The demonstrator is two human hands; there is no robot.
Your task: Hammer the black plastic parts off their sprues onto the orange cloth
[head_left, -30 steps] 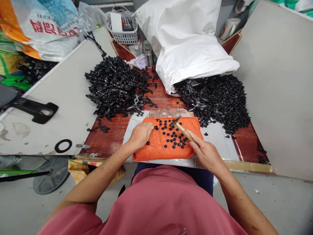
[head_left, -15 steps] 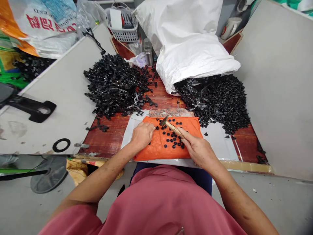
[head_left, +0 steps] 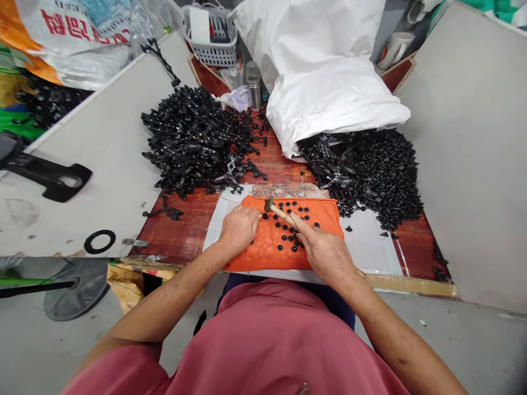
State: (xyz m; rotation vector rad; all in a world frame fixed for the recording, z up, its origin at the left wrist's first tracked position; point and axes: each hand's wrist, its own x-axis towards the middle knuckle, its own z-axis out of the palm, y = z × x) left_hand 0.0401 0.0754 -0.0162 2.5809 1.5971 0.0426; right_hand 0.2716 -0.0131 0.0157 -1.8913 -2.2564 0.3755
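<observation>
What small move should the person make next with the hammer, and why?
Probably a light tap of the hammer on the black piece beside the left hand. The right hand grips the handle, the hammer's head appears close to that piece, and the left hand seems to steady it against the orange cloth.

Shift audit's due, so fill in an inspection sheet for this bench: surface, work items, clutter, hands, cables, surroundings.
Surface: red-brown tabletop, orange cloth near the front edge.
Work items: hammer; black round parts scattered on the cloth.
Clutter: left pile and right pile of black parts; white sack partly over the latter.
Hands: left hand at the cloth's left edge; right hand grips the hammer's handle.
Cables: nothing clearly seen.
Surroundings: basket, bottle and mug behind.
</observation>
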